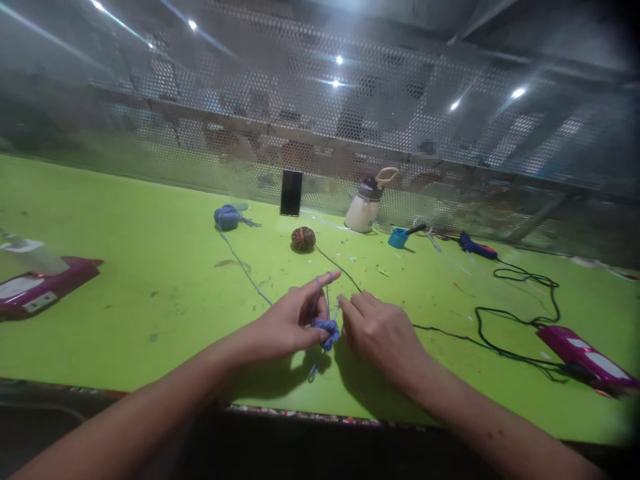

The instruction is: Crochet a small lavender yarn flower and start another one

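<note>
Between thumb and fingers, my left hand (287, 323) pinches a small blue-violet crochet piece (327, 333). Its index finger is stretched out with yarn looped over it. A pale strand end (313, 373) hangs below the piece. My right hand (383, 330) is closed close beside the work, fingertips pressed together near a thin light strand; what lies inside the grip is hidden. A blue yarn ball (227, 217) sits farther back on the left, its strand (240, 261) running toward my left hand. From a multicoloured yarn ball (303, 239), a dark strand (340, 269) leads toward my right hand.
On the green table (165, 267) stand a dark phone (291, 193), a pale bottle (364, 208) and a blue holder (399, 237). Purple power strips lie left (50, 287) and right (585, 357), with a black cord (505, 313). Behind rises a perforated metal panel (320, 120).
</note>
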A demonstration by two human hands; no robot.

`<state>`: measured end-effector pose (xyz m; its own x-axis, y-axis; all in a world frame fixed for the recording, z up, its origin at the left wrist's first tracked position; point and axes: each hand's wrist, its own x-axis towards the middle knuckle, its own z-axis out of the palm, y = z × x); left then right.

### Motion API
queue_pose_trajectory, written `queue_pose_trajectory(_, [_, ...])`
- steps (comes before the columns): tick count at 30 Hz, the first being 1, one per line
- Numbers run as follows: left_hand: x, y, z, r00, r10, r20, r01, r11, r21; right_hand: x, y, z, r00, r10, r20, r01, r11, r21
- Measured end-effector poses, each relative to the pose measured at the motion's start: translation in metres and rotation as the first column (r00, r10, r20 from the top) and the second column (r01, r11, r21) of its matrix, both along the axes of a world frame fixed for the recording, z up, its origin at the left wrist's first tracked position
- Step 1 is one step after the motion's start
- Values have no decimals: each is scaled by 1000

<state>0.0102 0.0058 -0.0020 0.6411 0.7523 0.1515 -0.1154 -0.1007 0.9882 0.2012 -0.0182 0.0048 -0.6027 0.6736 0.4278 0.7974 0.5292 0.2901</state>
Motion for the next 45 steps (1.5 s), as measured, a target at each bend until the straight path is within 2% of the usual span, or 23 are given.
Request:
queue_pose_trajectory(3, [3, -5, -4, 990, 115, -81, -92, 964, 251, -7, 0, -7, 971, -57, -233, 61, 998, 11])
queue_pose_trajectory(5, [4, -8, -7, 968, 216, -128, -138, 884, 446, -10, 2, -11, 939, -85, -334, 91, 996, 1])
queue_pose_trajectory(7, [5, -10, -12, 949, 291, -120, -152, 756, 636, -12, 5, -15, 911, -110, -398, 114, 993, -13])
queue_pose_trajectory(10, [7, -13, -20, 940, 337, -58, -119, 481, 869, -16, 9, -18, 846, -145, -514, 135, 989, -57])
queue_pose_trajectory(12, [9, -15, -25, 940, 339, -33, -80, 315, 946, -18, 11, -18, 791, -154, -591, 112, 988, -108])
queue_pose_trajectory(14, [12, -16, -28, 940, 340, -25, -54, 220, 974, -20, 13, -14, 747, -153, -647, 62, 985, -161])
queue_pose_trajectory(15, [13, -17, -29, 937, 349, -28, -47, 204, 978, -21, 13, -11, 713, -159, -683, 27, 979, -200])
queue_pose_trajectory(16, [13, -17, -28, 931, 364, -35, -49, 218, 975, -22, 14, -7, 642, -184, -745, -26, 965, -261])
queue_pose_trajectory(17, [13, -16, -27, 924, 380, -50, -62, 276, 959, -23, 14, -3, 519, -234, -822, -106, 937, -334])
queue_pose_trajectory(18, [13, -15, -25, 916, 394, -70, -90, 374, 923, -24, 13, 1, 347, -310, -885, -217, 891, -398])
queue_pose_trajectory(19, [12, -14, -22, 911, 403, -92, -136, 502, 854, -26, 13, 4, 148, -402, -904, -348, 834, -428])
queue_pose_trajectory(20, [11, -12, -19, 909, 400, -113, -190, 642, 743, -28, 12, 7, -42, -485, -873, -468, 782, -412])
queue_pose_trajectory(21, [10, -10, -15, 912, 391, -126, -243, 760, 602, -31, 11, 10, -189, -539, -821, -551, 750, -366])
queue_pose_trajectory(22, [9, -7, -11, 918, 377, -122, -286, 844, 453, -34, 10, 11, -280, -555, -784, -589, 744, -316])
queue_pose_trajectory(24, [6, -3, -5, 934, 350, -72, -326, 917, 232, -40, 8, 11, -370, -537, -758, -602, 760, -244])
queue_pose_trajectory(26, [3, 0, -2, 936, 348, -43, -338, 929, 150, -43, 6, 9, -383, -507, -773, -594, 775, -214])
queue_pose_trajectory(28, [2, 0, 0, 927, 372, -57, -355, 914, 197, -41, 4, 5, -344, -484, -804, -584, 781, -221])
queue_pose_trajectory(33, [7, -2, -7, 899, 402, -173, -321, 874, 364, -27, 0, -6, -118, -410, -904, -475, 823, -311])
queue_pose_trajectory(36, [12, -5, -14, 907, 397, -144, -299, 844, 445, -26, -1, -11, 4, -354, -935, -465, 827, -315])
queue_pose_trajectory(38, [15, -9, -15, 925, 367, -97, -270, 816, 512, -27, 0, -14, -10, -334, -942, -479, 829, -289])
queue_pose_trajectory(40, [14, -13, -13, 946, 311, -95, -223, 833, 507, -28, 2, -16, -85, -342, -936, -464, 845, -267])
queue_pose_trajectory(43, [7, -16, -10, 972, 199, -126, -154, 941, 302, -25, 6, -20, -169, -375, -912, -438, 857, -271])
queue_pose_trajectory(45, [-1, -12, -11, 973, 166, -159, -138, 975, 175, -22, 7, -22, -141, -408, -902, -430, 846, -316])
